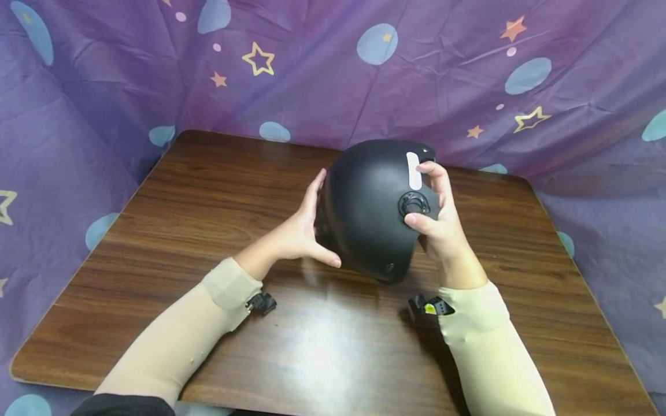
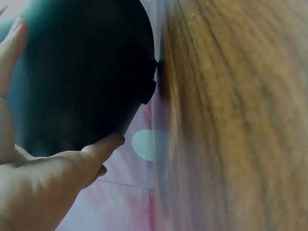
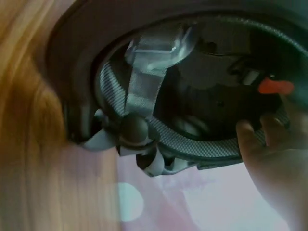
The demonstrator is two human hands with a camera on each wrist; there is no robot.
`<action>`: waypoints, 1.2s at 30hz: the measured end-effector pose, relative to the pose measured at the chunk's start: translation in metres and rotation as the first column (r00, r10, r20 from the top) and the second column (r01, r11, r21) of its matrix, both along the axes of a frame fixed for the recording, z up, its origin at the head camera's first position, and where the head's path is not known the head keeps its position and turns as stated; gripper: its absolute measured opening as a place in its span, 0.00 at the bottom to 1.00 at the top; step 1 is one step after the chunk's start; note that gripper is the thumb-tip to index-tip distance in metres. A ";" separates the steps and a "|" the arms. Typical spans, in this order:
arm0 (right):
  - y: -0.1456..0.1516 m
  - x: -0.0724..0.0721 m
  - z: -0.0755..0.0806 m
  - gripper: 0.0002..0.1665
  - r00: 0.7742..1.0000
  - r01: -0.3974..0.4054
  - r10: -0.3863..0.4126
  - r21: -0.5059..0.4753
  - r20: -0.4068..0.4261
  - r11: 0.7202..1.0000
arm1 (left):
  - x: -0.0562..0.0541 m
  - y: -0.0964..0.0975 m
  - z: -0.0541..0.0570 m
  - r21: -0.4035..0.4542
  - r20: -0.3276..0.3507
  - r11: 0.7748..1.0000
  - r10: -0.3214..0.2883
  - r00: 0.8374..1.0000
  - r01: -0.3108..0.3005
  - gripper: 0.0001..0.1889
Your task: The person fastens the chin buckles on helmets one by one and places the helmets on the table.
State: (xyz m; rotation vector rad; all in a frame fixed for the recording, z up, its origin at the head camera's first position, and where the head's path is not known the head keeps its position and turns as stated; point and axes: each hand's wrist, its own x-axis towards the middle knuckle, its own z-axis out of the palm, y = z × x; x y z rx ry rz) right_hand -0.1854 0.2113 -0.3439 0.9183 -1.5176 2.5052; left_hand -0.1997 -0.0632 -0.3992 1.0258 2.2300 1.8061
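Observation:
A matte black helmet (image 1: 364, 202) is held tilted over the table, crown to the left. My left hand (image 1: 299, 231) lies against the crown, thumb and fingers spread and nearly straight; its fingers also show along the dark shell (image 2: 82, 72) in the left wrist view. At the other side, my right hand (image 1: 442, 225) grips the rim, thumb beside a round black side knob (image 1: 413, 204) and a finger at a white sticker (image 1: 414, 171). The right wrist view shows fingers inside the padded opening, near a red tab (image 3: 275, 86) and a grey strap (image 3: 144, 89).
Beneath the hands is a brown wood-grain table (image 1: 208, 190) with rounded corners. A purple cloth (image 1: 312, 75) printed with stars and spots hangs behind it and at both sides. Small black devices (image 1: 262, 302) are worn on both wrists.

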 end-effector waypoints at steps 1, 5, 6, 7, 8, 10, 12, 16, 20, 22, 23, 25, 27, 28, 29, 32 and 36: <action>-0.001 0.000 -0.001 0.42 1.000 -0.003 0.003 -0.017 0.007 1.000 | -0.001 -0.001 0.000 -0.003 -0.001 1.000 0.001 1.000 -0.001 0.90; -0.003 -0.003 -0.004 0.40 1.000 -0.002 0.004 -0.078 0.022 0.997 | -0.004 -0.006 -0.001 -0.015 -0.017 1.000 0.024 1.000 -0.024 0.89; -0.003 -0.004 -0.006 0.39 1.000 -0.002 0.004 -0.094 0.025 0.996 | -0.004 -0.007 -0.001 -0.010 -0.018 1.000 0.027 0.999 -0.028 0.89; -0.002 -0.005 -0.007 0.39 1.000 0.002 0.002 -0.111 0.029 0.994 | -0.005 -0.008 -0.002 -0.007 -0.017 0.999 0.031 0.999 -0.032 0.89; -0.001 -0.007 -0.009 0.39 0.999 0.004 0.000 -0.125 0.033 0.992 | -0.006 -0.008 -0.002 -0.003 -0.010 0.999 0.033 0.999 -0.033 0.89; 0.000 -0.010 -0.013 0.38 0.999 0.006 0.001 -0.149 0.044 0.989 | -0.007 -0.009 -0.003 0.002 0.008 0.999 0.038 0.999 -0.038 0.89; 0.002 -0.012 -0.017 0.38 0.998 0.005 0.004 -0.164 0.055 0.986 | -0.009 -0.010 -0.004 0.005 0.027 0.999 0.037 0.999 -0.037 0.89; 0.006 -0.014 -0.019 0.39 0.998 -0.007 0.017 -0.154 0.066 0.988 | -0.009 -0.010 -0.006 0.005 0.050 0.999 0.038 0.998 -0.038 0.90; 0.012 -0.015 -0.018 0.39 0.998 -0.030 0.037 -0.114 0.057 0.993 | -0.008 -0.008 -0.007 0.001 0.040 0.999 0.047 0.998 -0.047 0.90; 0.016 -0.016 -0.018 0.38 0.998 -0.040 0.044 -0.089 0.047 0.995 | -0.007 -0.007 -0.007 -0.012 0.028 0.998 0.058 0.998 -0.058 0.90; 0.017 -0.017 -0.019 0.38 0.998 -0.042 0.045 -0.075 0.042 0.996 | -0.007 -0.007 -0.007 -0.022 0.022 0.998 0.066 0.998 -0.065 0.89; 0.020 -0.019 -0.021 0.38 0.999 -0.036 0.037 -0.042 0.038 0.998 | -0.006 -0.007 -0.006 -0.036 0.010 0.996 0.082 0.997 -0.081 0.89; 0.022 -0.021 -0.023 0.39 0.999 -0.025 0.026 -0.012 0.036 1.000 | -0.005 -0.008 -0.005 -0.046 0.005 0.994 0.100 0.995 -0.100 0.89; 0.023 -0.023 -0.024 0.40 0.999 -0.014 0.014 0.004 0.035 1.000 | -0.005 -0.008 -0.004 -0.050 0.001 0.993 0.108 0.994 -0.107 0.89; 0.024 -0.024 -0.025 0.41 0.999 -0.003 0.002 0.018 0.034 1.000 | -0.004 -0.008 -0.003 -0.056 -0.001 0.992 0.114 0.993 -0.114 0.88; 0.027 -0.027 -0.029 0.45 0.999 0.037 -0.038 0.070 0.017 0.997 | -0.004 -0.008 0.000 -0.074 -0.009 0.989 0.129 0.992 -0.129 0.87; 0.033 -0.030 -0.032 0.52 0.997 0.080 -0.077 0.188 -0.020 0.979 | -0.004 -0.009 0.004 -0.104 -0.022 0.982 0.155 0.988 -0.156 0.85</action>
